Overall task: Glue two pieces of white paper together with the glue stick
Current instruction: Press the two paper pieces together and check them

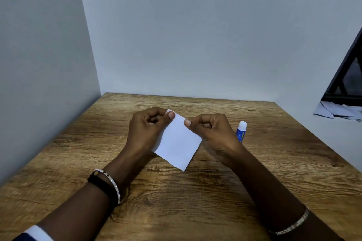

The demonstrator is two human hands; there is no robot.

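**A:** Nearest us, what do we have to work with?

**B:** A bare wooden table [176,207] under both our forearms, with open surface on our side to lay a sheet flat.

**A:** And the white paper [177,143]?

**B:** We hold it just above the table's middle, tilted, with its ragged lower edge toward us. Our left hand [146,127] pinches the upper left corner between the thumb and curled fingers. Our right hand [212,133] pinches the upper right edge the same way. We cannot tell whether it is one sheet or two stacked.

**A:** How will it handle?

**B:** We judge it nearly weightless, limp, and easy to crease or tear. Corner pinches suit lifting. For gluing we would rather lay it flat and pin one edge down, so it does not drag with the stick.

**A:** The glue stick [242,131]?

**B:** It stands upright, blue with a white top, just beside our right hand on its far side. It is an easy reach, though a careless knuckle could topple it.

**A:** And beyond?

**B:** The table meets grey walls at the left and back. Past its right edge, a pale ledge carries paper scraps [337,112], well apart from our work.
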